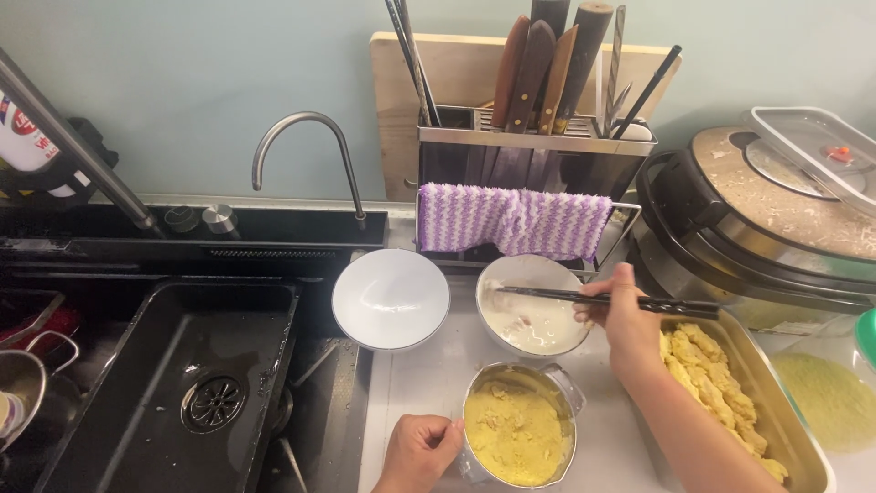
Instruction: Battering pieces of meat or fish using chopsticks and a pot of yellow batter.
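Right hand (622, 321) holding chopsticks (584, 297) over bowl (534, 319); left hand (418, 449) steadying pot (518, 436)

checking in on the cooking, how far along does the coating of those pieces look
Done: several yellow-coated pieces lie in the steel tray. In hand: the right hand holds dark chopsticks over the white bowl, where a few pale pieces sit in batter; the left hand steadies the cup of yellow crumbs. Left: those few pieces. The other white bowl looks empty.
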